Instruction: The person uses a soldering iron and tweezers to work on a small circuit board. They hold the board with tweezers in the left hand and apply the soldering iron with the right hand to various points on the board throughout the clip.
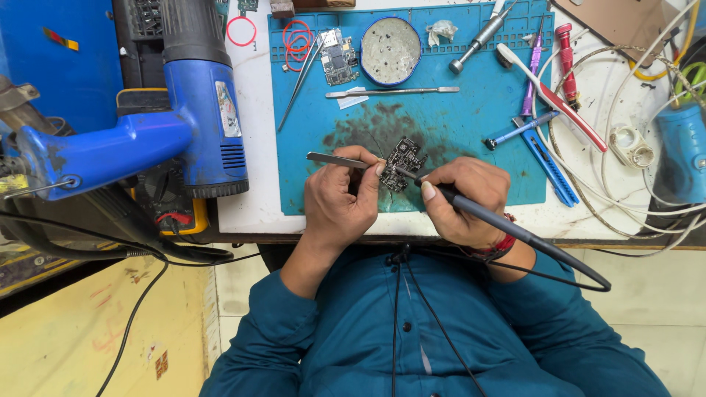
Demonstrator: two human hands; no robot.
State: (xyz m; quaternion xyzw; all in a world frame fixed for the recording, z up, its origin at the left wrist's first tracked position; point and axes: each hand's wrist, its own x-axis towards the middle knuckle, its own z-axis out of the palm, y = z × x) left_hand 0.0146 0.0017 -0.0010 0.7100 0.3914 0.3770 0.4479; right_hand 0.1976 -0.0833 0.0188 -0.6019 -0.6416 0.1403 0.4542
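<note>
The left hand [342, 198] gripped a pair of metal tweezers [338, 159], fingers pinched shut around them, the tips reaching right onto a small dark circuit board [404, 158]. The right hand [463, 198] was closed pen-fashion around a black soldering iron [471, 209], its tip touching the near edge of the same board, its cable trailing off to the right. The board lay on the near middle of a blue work mat [456, 117], on a patch blackened with residue, just beyond both hands.

Judging by this, the work on the board was mid-way: both tools were on it, nothing had been set down, and I could not tell whether any part had yet been lifted or seated. A second circuit board [338, 60] lay untouched at the far left of the mat beside a round tin [390, 50]. A blue heat gun [198, 110] stood off to the left, unused, and a spudger [393, 92] lay between tin and hands.
</note>
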